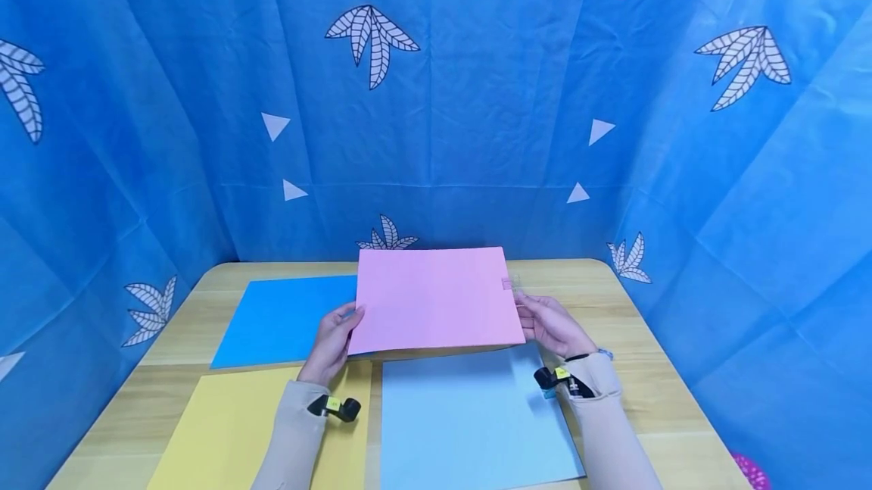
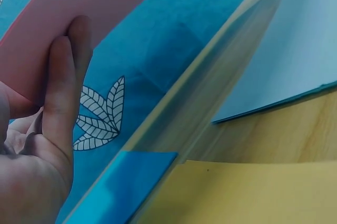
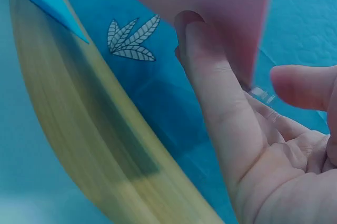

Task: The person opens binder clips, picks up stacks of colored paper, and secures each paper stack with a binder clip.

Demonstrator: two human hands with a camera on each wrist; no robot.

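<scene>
Both hands hold a pink folder (image 1: 436, 299) raised over the table. At its left edge, my left hand (image 1: 334, 338) pinches it, thumb on the front. In the left wrist view, fingers (image 2: 60, 87) of that hand lie against the folder's underside. My right hand (image 1: 552, 321) is at the right edge, beside a small clear tab (image 1: 511, 283). The right wrist view shows its extended fingers (image 3: 210, 71) touching the back of the folder, while the thumb (image 3: 303, 87) stands apart from it.
A bright blue folder (image 1: 282, 319) lies at the table's back left, a yellow one (image 1: 232, 429) at front left and a light blue one (image 1: 470, 422) at front centre right. Behind the wooden table (image 1: 654, 399) hangs a patterned blue curtain (image 1: 436, 134).
</scene>
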